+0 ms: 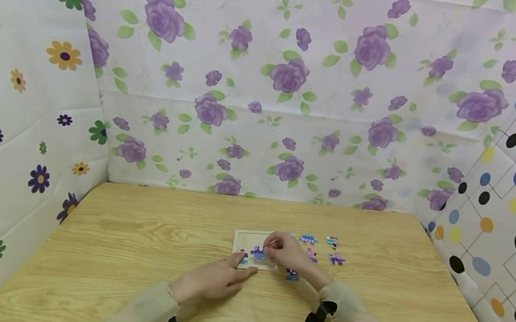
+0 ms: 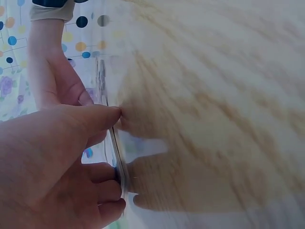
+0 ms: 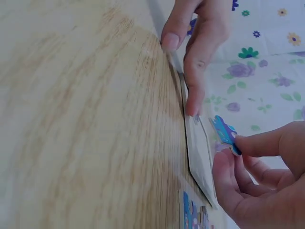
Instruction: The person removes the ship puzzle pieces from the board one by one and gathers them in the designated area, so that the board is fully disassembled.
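My right hand (image 3: 257,176) pinched a blue puzzle piece (image 3: 224,133) between thumb and fingertips, holding it just above the white puzzle tray (image 3: 198,152) that lay flat on the wooden counter (image 1: 126,241). My left hand (image 1: 212,279) had no grip on anything; its straight fingers pressed on the tray's near left edge. More loose pieces (image 1: 322,248) lay on the counter right of the tray.
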Demonstrator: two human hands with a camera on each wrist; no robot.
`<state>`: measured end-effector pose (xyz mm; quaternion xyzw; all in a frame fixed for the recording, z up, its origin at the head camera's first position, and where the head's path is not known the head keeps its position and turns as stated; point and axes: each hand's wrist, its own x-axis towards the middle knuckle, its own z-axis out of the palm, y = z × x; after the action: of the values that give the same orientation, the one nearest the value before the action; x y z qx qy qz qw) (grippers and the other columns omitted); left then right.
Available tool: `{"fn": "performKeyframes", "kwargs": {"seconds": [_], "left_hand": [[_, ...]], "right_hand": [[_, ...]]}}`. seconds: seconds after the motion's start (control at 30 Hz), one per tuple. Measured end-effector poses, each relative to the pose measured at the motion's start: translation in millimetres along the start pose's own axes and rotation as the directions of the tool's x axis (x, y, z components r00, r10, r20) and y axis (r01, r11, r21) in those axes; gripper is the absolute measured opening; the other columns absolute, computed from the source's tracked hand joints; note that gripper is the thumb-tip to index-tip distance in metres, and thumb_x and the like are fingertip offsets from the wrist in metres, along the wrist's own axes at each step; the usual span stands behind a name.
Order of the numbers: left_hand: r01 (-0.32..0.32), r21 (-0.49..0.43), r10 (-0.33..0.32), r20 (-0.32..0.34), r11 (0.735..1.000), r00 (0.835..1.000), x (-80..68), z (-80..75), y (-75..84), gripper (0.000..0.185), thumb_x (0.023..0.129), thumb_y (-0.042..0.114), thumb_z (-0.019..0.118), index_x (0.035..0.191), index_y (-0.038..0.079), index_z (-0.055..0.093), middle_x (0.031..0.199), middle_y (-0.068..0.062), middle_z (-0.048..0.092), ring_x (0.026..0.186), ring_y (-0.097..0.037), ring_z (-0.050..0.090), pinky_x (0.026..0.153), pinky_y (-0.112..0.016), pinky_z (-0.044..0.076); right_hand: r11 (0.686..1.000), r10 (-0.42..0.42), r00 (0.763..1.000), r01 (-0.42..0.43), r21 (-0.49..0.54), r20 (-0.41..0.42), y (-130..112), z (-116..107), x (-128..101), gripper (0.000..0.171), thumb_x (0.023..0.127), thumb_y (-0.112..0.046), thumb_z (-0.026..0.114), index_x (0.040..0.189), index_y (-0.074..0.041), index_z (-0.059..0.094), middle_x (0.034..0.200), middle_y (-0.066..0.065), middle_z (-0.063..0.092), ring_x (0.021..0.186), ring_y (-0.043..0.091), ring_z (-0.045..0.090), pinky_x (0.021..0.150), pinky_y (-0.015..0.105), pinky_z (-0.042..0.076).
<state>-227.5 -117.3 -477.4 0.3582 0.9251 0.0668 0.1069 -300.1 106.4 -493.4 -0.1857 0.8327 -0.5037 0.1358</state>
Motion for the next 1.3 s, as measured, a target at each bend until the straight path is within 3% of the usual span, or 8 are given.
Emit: {"fn": "performKeyframes", "kwargs": {"seconds": [0.23,0.73,1.07,1.3], "left_hand": [[0.025,0.006,-0.025,0.000,1.000,1.000,2.4,3.7,-0.6,0.050,0.103,0.032,0.045,0.151,0.026,0.035,0.156,-0.026,0.024,0.144,-0.036,0.030,0.112,-0.049,0.037],[0.040,-0.012,-0.040,-0.005,0.999,0.999,2.1,5.3,1.6,0.049,0.103,0.032,0.046,0.151,0.026,0.036,0.157,-0.026,0.024,0.144,-0.036,0.030,0.112,-0.050,0.037],[0.052,0.001,-0.052,-0.022,0.999,0.998,2.5,5.9,3.3,0.049,0.103,0.031,0.046,0.150,0.025,0.037,0.156,-0.026,0.024,0.144,-0.036,0.030,0.112,-0.050,0.037],[0.048,-0.011,-0.048,-0.025,0.999,0.999,1.7,3.6,4.7,0.049,0.103,0.030,0.047,0.150,0.023,0.037,0.155,-0.028,0.024,0.144,-0.037,0.030,0.112,-0.051,0.037]], "right_hand": [[0.990,0.075,0.997,-0.074,0.120,-0.002,3.2,-8.5,-8.7,0.011,0.094,-0.007,0.059,0.102,0.000,0.061,0.088,0.011,0.062,0.075,0.020,0.063,0.069,0.033,0.058],[0.981,0.137,0.990,-0.134,0.142,-0.011,15.2,-27.2,-20.3,0.012,0.094,-0.007,0.060,0.103,0.000,0.060,0.091,0.011,0.062,0.077,0.016,0.065,0.072,0.032,0.060],[0.968,0.165,0.986,-0.162,0.194,0.002,21.3,-38.6,-31.9,0.016,0.093,-0.004,0.061,0.106,0.006,0.061,0.090,0.010,0.064,0.069,0.015,0.064,0.065,0.027,0.058],[0.975,0.146,0.989,-0.143,0.170,-0.008,22.9,-46.3,-41.1,0.019,0.094,-0.007,0.059,0.109,0.005,0.064,0.096,0.008,0.064,0.076,0.013,0.063,0.069,0.029,0.058]]}}
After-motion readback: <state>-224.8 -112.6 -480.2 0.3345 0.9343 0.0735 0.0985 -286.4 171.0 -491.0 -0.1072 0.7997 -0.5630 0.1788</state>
